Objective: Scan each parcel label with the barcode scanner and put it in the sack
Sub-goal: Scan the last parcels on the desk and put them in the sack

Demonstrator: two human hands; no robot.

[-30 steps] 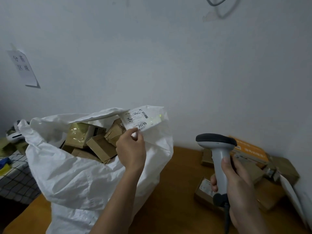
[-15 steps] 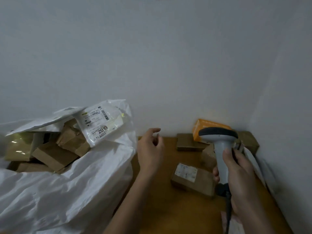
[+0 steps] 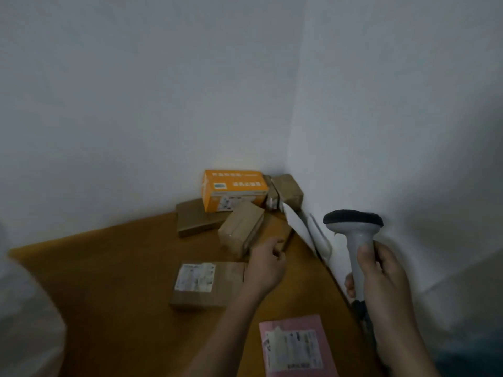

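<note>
My right hand (image 3: 381, 284) grips the handle of the grey barcode scanner (image 3: 353, 227), held upright at the right by the wall. My left hand (image 3: 268, 266) reaches over the wooden table (image 3: 114, 289) toward a pile of parcels in the corner, fingers loosely curled, holding nothing. Its fingertips are close to a flat brown parcel (image 3: 272, 232) beside a taped brown box (image 3: 241, 227). A brown box with a white label (image 3: 206, 284) lies just left of the hand. A pink mailer with a label (image 3: 295, 346) lies near the front. The white sack (image 3: 24, 308) shows blurred at the left edge.
An orange box (image 3: 234, 189) stands at the back of the corner with brown parcels (image 3: 288, 190) beside it and a flat brown box (image 3: 196, 217) in front. White envelopes (image 3: 299, 227) lean against the right wall. Walls close off the back and right.
My left hand let go of the white labelled mailer in the sack and swung right over the table toward the parcel pile. The view turned right, so the sack has nearly left the frame.
</note>
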